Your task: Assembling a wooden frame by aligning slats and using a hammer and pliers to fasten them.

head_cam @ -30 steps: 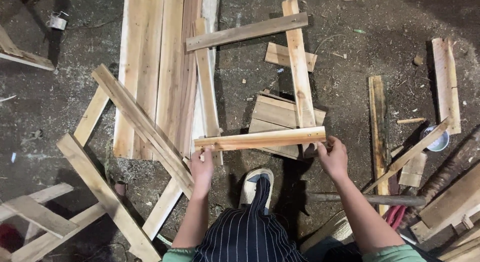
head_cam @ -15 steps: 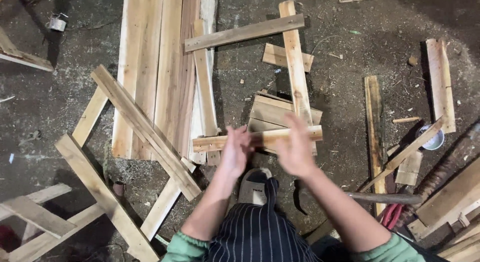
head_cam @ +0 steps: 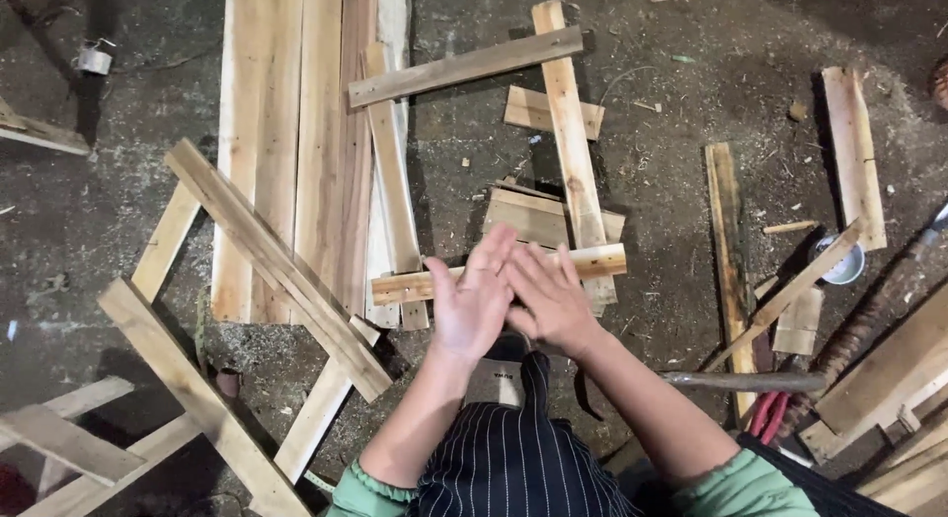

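Left hand: I see my left hand (head_cam: 472, 305) flat, fingers spread wide, holding nothing. It is above the slat.
Right hand: My right hand (head_cam: 549, 298) is flat too, fingers straight, holding nothing. It lies partly under my left hand, so I cannot see all of it.
Hands together: The two hands touch, palm side to palm side. I cannot tell how hard they press.
Slat: The slat (head_cam: 592, 260) lies sideways on the floor pile, just past my hands. My hands hide its middle. Only its two ends show.
Upright strip: A long strip (head_cam: 568, 132) runs away from me and passes under the slat's right end.
Cross strip: A grey strip (head_cam: 464, 68) lies tilted over the top of it.
Boards: Wide boards (head_cam: 286, 152) lie side by side on the left. Their far ends are cut off by the picture edge.
Frame: A frame (head_cam: 267, 250) of strips lies slanted at the left. Its low part runs out of view.
Bowl: A small bowl (head_cam: 839, 265) sits at the right, half hidden by a thin stick.
Apron: My striped apron (head_cam: 513, 458) hides my legs and most of one shoe.
Floor: The floor (head_cam: 671, 102) is dark and dusty with chips.
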